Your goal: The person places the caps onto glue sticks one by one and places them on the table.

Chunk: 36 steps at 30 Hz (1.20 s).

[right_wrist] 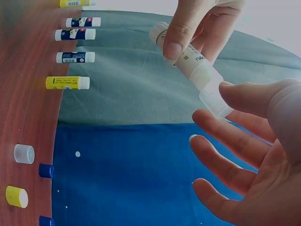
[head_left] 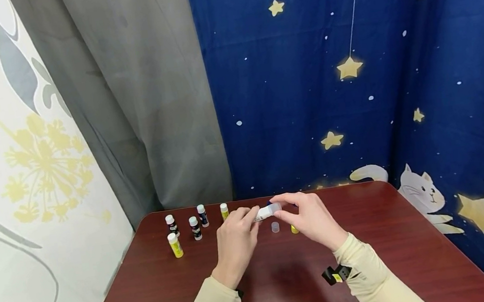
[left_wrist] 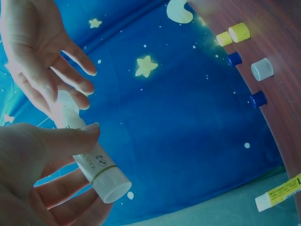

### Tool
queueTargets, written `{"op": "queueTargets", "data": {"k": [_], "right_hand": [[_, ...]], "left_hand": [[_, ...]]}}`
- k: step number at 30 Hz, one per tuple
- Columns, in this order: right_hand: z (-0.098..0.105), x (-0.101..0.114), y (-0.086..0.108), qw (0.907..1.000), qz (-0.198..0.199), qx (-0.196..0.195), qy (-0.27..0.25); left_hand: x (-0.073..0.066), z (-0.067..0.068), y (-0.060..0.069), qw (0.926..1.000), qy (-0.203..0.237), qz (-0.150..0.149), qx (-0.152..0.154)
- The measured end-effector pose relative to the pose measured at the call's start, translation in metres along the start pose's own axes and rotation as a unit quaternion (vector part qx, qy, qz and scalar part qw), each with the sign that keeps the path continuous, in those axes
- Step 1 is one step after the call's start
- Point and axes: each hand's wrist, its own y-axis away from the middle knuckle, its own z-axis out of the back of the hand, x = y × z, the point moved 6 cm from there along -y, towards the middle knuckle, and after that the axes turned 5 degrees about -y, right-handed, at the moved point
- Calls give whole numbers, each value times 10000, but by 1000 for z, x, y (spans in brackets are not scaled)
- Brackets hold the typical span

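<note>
Landmark: loose clear cap (head_left: pixel 275 227), set on the table (head_left: pixel 163 286); all places taken from it.

Item, white glue stick (left_wrist: pixel 96 162): in the air over the far side of the landmark, tilted; gripped along its barrel by the left hand (head_left: pixel 237 240), thumb on one face, fingers curled behind; base end toward the landmark's left, glue end toward its right.

Item, held clear cap (right_wrist: pixel 215 101): at the stick's glue end, seemingly part-way over it; pinched between thumb and forefinger of the right hand (head_left: pixel 311 215), remaining fingers spread; fitting or removal, cannot tell.

Item, two yellow glue sticks (head_left: pixel 175 247) and three dark glue sticks (head_left: pixel 195 229): upright, left of the landmark; white ends up, no coloured caps on those ends.

Item, two yellow caps (left_wrist: pixel 240 32): right of the landmark, side by side; two blue caps (left_wrist: pixel 257 99): on its far side, apart.

Progress, by judgement: five caps lie off, matching five standing sticks in number; pairing of those remains undone, and the held pair is mid-step, not fully seated.
</note>
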Motion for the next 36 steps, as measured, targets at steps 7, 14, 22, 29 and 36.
{"op": "queueTargets", "data": {"k": [7,14,22,29,36], "right_hand": [[-1,0,1,9999,-87,22,-101],[-2,1,1,9997,-159,45,-179],[-3,2,2,9998,-171,46,-93],[-5,2,2,9996,-217,70,-163],[-7,1,3,9983,-347,205,-426]], "left_hand": [[-1,1,2,10000,-40,-42,-57],[-3,5,1,9999,-10,-83,-107],[-5,7,1,9998,-31,-155,-124],[-5,8,2,9998,-58,-143,-142],[-5,7,3,9998,-73,-139,-141]]}}
